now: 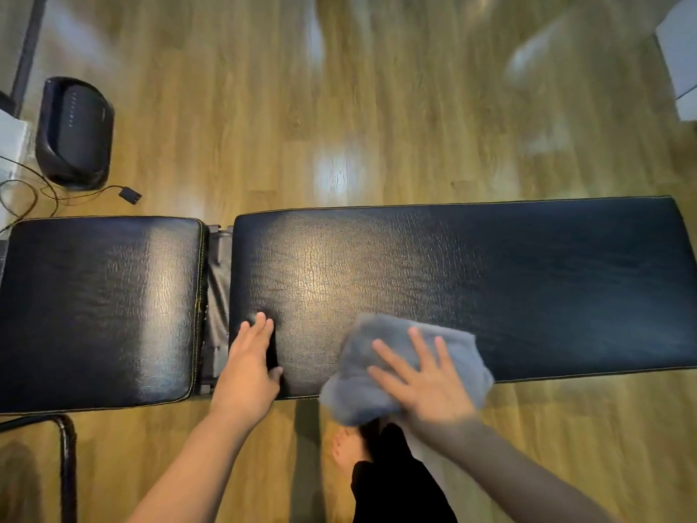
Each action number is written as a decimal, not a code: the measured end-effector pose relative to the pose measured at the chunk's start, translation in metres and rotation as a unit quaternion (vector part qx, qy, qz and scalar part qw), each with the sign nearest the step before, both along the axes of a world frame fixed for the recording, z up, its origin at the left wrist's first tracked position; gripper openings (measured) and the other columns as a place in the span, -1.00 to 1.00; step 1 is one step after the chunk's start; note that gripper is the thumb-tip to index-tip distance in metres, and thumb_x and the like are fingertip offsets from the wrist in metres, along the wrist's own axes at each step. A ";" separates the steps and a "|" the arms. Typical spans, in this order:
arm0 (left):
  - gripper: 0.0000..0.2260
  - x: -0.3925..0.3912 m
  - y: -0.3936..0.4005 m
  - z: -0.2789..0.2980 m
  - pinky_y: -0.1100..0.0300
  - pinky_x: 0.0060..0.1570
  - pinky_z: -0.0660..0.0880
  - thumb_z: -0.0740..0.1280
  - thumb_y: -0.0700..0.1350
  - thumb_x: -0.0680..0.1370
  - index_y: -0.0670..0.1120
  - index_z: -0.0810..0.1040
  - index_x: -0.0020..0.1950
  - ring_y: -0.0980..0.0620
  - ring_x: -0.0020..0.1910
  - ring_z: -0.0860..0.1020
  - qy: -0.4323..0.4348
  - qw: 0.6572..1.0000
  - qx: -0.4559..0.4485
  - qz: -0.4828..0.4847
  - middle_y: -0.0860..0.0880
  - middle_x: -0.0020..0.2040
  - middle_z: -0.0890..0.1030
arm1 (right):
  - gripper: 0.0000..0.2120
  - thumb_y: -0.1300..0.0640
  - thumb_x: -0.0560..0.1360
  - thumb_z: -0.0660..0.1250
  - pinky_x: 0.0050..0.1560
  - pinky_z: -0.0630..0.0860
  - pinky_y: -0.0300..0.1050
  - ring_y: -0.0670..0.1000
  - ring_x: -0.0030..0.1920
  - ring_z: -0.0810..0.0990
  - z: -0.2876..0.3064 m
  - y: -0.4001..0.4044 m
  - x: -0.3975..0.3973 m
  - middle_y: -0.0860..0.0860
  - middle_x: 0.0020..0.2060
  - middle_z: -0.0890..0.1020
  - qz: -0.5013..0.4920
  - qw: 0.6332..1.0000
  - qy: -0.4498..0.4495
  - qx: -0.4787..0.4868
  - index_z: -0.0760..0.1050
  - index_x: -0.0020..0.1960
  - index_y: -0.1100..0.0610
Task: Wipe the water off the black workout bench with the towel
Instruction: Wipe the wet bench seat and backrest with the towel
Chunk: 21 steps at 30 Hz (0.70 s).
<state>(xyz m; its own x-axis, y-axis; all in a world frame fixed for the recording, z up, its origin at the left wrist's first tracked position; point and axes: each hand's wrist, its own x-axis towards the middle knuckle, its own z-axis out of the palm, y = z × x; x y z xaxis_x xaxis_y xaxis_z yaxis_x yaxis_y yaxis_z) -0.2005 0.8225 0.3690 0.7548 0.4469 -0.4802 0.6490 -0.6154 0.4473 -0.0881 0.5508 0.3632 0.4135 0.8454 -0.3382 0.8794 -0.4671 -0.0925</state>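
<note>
The black workout bench (490,281) stretches across the view in two padded sections, a short seat pad (98,311) on the left and a long back pad on the right. A crumpled grey towel (381,356) lies on the long pad's near edge, partly hanging over it. My right hand (422,375) presses flat on the towel with fingers spread. My left hand (252,364) rests flat on the long pad's near left corner, holding nothing. The pad surface is shiny; I cannot make out water drops.
Wooden floor surrounds the bench. A black device (73,134) with a cable and plug (130,194) stands on the floor at the far left. A black metal tube (68,466) runs down at the lower left. My foot (349,447) stands below the towel.
</note>
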 end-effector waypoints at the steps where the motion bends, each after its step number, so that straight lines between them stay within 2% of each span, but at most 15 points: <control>1: -0.27 0.000 -0.001 0.000 0.19 0.50 -0.05 0.42 -0.22 0.46 -0.10 0.14 0.55 0.00 0.57 -0.02 0.006 1.000 0.001 -0.001 0.02 0.58 0.07 | -0.37 -0.06 0.22 0.42 0.14 0.33 0.60 0.49 0.32 0.40 0.001 -0.015 0.016 -0.03 0.44 0.43 -0.022 1.000 -0.001 -0.005 0.45 0.29 -0.13; 3: -0.26 0.001 -0.005 -0.001 0.15 0.51 -0.03 0.44 -0.18 0.45 -0.11 0.14 0.55 -0.01 0.57 -0.02 0.006 1.000 0.005 0.014 0.02 0.58 0.08 | -0.37 -0.06 0.27 0.49 0.16 0.36 0.56 0.48 0.34 0.37 0.005 -0.025 0.053 -0.01 0.47 0.39 -0.121 0.993 0.004 -0.012 0.45 0.32 -0.09; 6: -0.27 0.005 -0.014 -0.003 0.15 0.51 -0.02 0.43 -0.22 0.45 -0.12 0.15 0.55 -0.03 0.57 0.00 -0.006 0.999 0.021 0.042 0.00 0.58 0.09 | -0.56 -0.14 0.50 0.29 0.18 0.31 0.51 0.43 0.39 0.26 0.008 0.007 0.110 -0.01 0.52 0.29 -0.273 0.961 -0.027 0.015 0.43 0.34 -0.03; 8: -0.27 0.006 -0.017 -0.004 0.14 0.51 -0.01 0.42 -0.24 0.45 -0.12 0.16 0.54 -0.03 0.57 0.00 -0.008 0.998 0.028 0.051 0.00 0.58 0.10 | -0.56 -0.15 0.55 0.23 0.27 0.20 0.54 0.43 0.45 0.12 0.007 0.052 0.138 -0.04 0.57 0.14 -0.344 0.939 -0.011 0.022 0.32 0.39 -0.07; 10: -0.28 0.004 -0.016 -0.004 0.13 0.51 0.00 0.42 -0.24 0.45 -0.11 0.16 0.54 -0.01 0.57 0.00 -0.009 0.999 0.031 0.042 0.01 0.58 0.10 | -0.51 -0.14 0.56 0.24 0.33 0.04 0.59 0.45 0.49 0.00 0.008 0.100 0.149 -0.07 0.59 0.04 -0.374 0.927 0.023 0.030 0.23 0.44 -0.10; 12: -0.27 0.001 -0.016 -0.003 0.13 0.51 0.00 0.43 -0.24 0.44 -0.09 0.16 0.54 0.01 0.57 0.02 -0.029 0.998 0.023 0.045 0.01 0.58 0.11 | -0.50 -0.13 0.56 0.25 0.33 -0.05 0.62 0.48 0.50 -0.08 0.012 0.142 0.137 -0.08 0.60 0.00 -0.325 0.944 0.041 0.041 0.22 0.46 -0.10; 14: -0.26 -0.006 -0.020 -0.003 0.10 0.51 0.03 0.45 -0.23 0.42 -0.10 0.18 0.53 -0.01 0.55 0.08 -0.065 0.995 0.022 0.075 -0.03 0.56 0.17 | -0.51 -0.07 0.57 0.27 0.32 -0.08 0.64 0.49 0.49 -0.12 0.014 0.170 0.107 -0.06 0.60 -0.01 -0.228 0.972 0.048 0.042 0.26 0.46 -0.08; 16: -0.28 -0.015 -0.028 -0.008 0.06 0.49 0.09 0.48 -0.20 0.41 -0.17 0.22 0.49 -0.09 0.50 0.19 -0.070 0.984 0.052 0.153 -0.13 0.50 0.27 | -0.50 0.02 0.54 0.31 0.32 -0.13 0.63 0.50 0.49 -0.14 0.013 0.178 0.062 -0.05 0.60 0.00 -0.149 0.987 0.047 0.046 0.29 0.45 -0.08; 18: -0.37 -0.031 -0.036 -0.015 -0.04 0.45 0.19 0.45 -0.19 0.42 -0.24 0.30 0.42 -0.20 0.42 0.30 -0.052 0.953 0.064 0.292 -0.23 0.40 0.39 | -0.49 0.06 0.49 0.35 0.33 -0.10 0.62 0.52 0.48 -0.07 0.013 0.162 0.014 -0.03 0.59 0.09 -0.076 0.995 0.059 0.042 0.34 0.41 -0.08; 20: -0.52 -0.041 -0.042 -0.019 -0.13 0.34 0.35 0.37 -0.17 0.45 -0.23 0.38 0.34 -0.24 0.31 0.44 -0.044 0.901 0.001 0.431 -0.27 0.28 0.50 | -0.51 0.04 0.42 0.39 0.31 0.02 0.63 0.53 0.46 0.10 0.010 0.132 -0.018 -0.02 0.54 0.26 -0.005 0.997 0.071 0.024 0.42 0.33 -0.08; 21: -0.55 -0.042 -0.045 -0.019 -0.12 0.29 0.40 0.34 -0.17 0.49 -0.19 0.38 0.37 -0.22 0.25 0.50 -0.025 0.869 -0.053 0.491 -0.25 0.26 0.53 | -0.57 0.02 0.41 0.38 0.29 0.07 0.63 0.52 0.42 0.20 0.007 0.114 -0.025 -0.02 0.50 0.35 0.018 0.998 0.058 0.024 0.48 0.28 -0.09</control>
